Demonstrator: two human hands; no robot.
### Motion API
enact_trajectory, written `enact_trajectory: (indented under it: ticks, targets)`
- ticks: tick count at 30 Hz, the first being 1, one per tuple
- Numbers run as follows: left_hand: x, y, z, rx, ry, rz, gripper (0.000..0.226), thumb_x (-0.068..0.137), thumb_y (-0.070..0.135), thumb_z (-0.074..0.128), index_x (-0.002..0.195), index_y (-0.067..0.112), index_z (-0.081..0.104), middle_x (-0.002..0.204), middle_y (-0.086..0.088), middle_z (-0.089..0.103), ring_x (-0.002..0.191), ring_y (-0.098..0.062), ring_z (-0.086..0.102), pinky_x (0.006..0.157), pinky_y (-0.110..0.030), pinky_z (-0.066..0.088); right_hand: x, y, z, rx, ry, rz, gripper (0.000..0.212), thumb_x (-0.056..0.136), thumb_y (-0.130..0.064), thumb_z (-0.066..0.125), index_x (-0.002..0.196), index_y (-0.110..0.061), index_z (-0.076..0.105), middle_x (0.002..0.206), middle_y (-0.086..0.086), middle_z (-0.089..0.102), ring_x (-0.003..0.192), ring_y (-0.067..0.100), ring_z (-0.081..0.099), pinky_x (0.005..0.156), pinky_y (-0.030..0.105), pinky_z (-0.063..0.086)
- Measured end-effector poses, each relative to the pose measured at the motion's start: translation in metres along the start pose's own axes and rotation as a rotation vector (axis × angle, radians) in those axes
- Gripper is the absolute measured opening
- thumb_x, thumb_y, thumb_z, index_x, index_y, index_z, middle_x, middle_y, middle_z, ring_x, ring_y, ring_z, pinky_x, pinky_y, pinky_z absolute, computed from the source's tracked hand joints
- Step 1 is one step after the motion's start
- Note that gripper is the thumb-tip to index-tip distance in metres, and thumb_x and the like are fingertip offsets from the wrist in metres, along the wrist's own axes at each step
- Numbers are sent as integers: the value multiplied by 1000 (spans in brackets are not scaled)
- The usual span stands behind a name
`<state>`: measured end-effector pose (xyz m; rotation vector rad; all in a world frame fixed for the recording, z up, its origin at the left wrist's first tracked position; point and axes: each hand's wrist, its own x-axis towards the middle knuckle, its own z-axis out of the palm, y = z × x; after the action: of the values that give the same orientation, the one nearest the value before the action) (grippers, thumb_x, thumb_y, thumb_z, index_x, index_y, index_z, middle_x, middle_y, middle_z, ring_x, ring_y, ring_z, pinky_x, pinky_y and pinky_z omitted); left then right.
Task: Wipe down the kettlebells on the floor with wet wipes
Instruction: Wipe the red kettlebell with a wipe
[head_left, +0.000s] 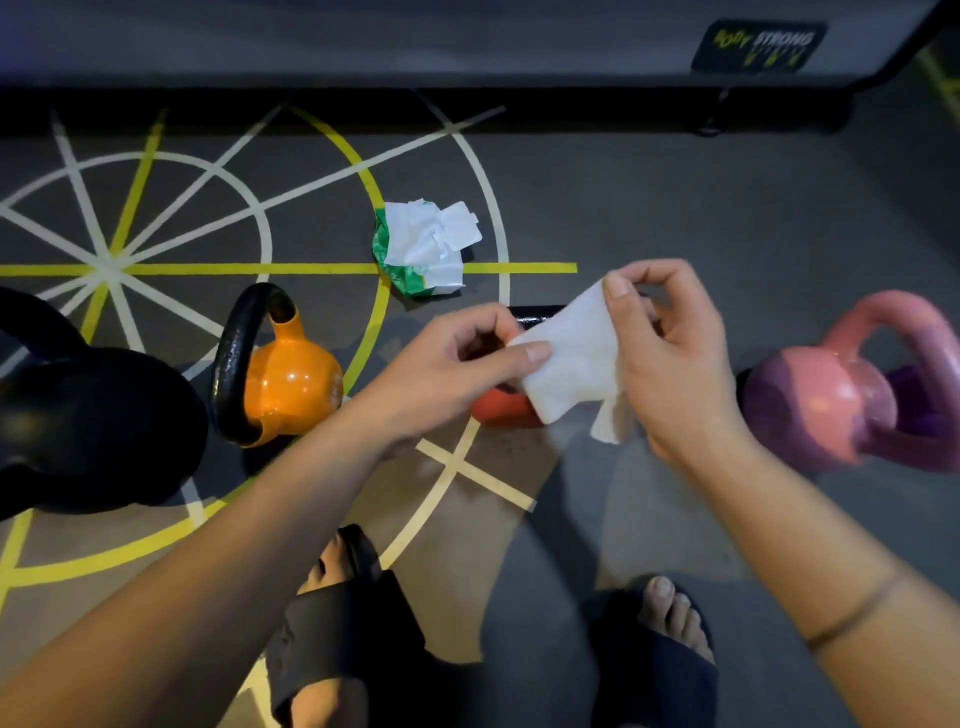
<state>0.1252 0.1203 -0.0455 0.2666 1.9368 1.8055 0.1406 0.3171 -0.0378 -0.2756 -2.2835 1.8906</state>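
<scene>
A white wet wipe is stretched between both hands above the floor. My left hand pinches its left corner and my right hand pinches its upper right edge. Under the wipe lies a red kettlebell with a black handle, mostly hidden. An orange kettlebell with a black handle stands to the left, beside a large black kettlebell. A pink kettlebell sits at the right with a purple one behind it. The green and white wipes pack lies open farther back.
The grey floor carries white and yellow painted lines. A dark frame bar and a padded mat with a label run along the back. My two feet in dark sandals stand at the bottom.
</scene>
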Motion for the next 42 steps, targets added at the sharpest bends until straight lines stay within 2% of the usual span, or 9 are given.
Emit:
enact_trajectory:
  ticks: [12,15,18,21,26,30,35,38,42]
  targets:
    - [36,19,20,-285,303,87,25,96,10,64,76,17,50,70,-6,45,65,-13,43,56,-22,35,20,6,-26,-176,-23,76,39,88,-68,61,95,-31,70,57,6,47,53,18,40,50,41,38]
    - [33,20,20,-294,271,-2,29,100,17,62,74,19,49,60,-2,38,49,-12,30,42,-22,22,25,-3,-39,-58,-212,190,72,70,-86,62,93,-20,78,58,-10,57,54,9,50,59,31,39]
    - [31,24,17,-290,239,-31,36,102,29,60,68,20,50,51,3,30,41,-9,19,39,-20,16,30,-10,-53,-18,-525,267,60,63,-66,84,103,-22,80,82,7,74,72,22,63,71,36,46]
    - [29,28,17,-211,235,-39,46,102,31,60,61,17,44,53,2,30,45,-11,23,43,-22,19,27,-13,-53,-146,-634,196,48,69,-51,89,113,-33,77,71,19,51,67,33,40,66,41,27]
    - [27,35,24,-184,182,-47,59,101,43,60,87,-13,51,78,-17,52,73,-28,45,72,-39,35,21,-16,-43,-240,-531,140,31,92,-51,68,101,-24,80,89,10,70,78,14,60,78,43,50]
    - [29,40,22,-372,247,-116,51,97,50,61,92,1,77,101,-28,73,88,-29,69,80,-36,52,24,-22,-44,-216,-459,127,31,92,-51,65,97,-26,82,115,-11,71,118,2,62,108,48,48]
    - [31,34,21,-368,177,-138,84,81,62,75,116,-13,59,111,-28,71,101,-38,70,90,-45,51,25,-30,-26,59,-253,219,45,102,-40,59,88,3,67,83,24,66,78,28,61,80,54,53]
    - [27,27,18,-282,61,-165,48,78,28,84,108,-2,62,95,-11,74,85,-22,71,77,-29,58,24,-35,-12,136,-167,342,42,104,-42,54,92,-5,69,83,16,69,76,31,64,73,48,52]
    - [18,21,10,-275,29,-252,32,89,12,73,117,-3,67,113,-22,74,107,-34,71,99,-44,54,25,-35,-15,371,-291,602,35,97,-51,60,100,-19,71,84,10,64,69,23,61,68,38,55]
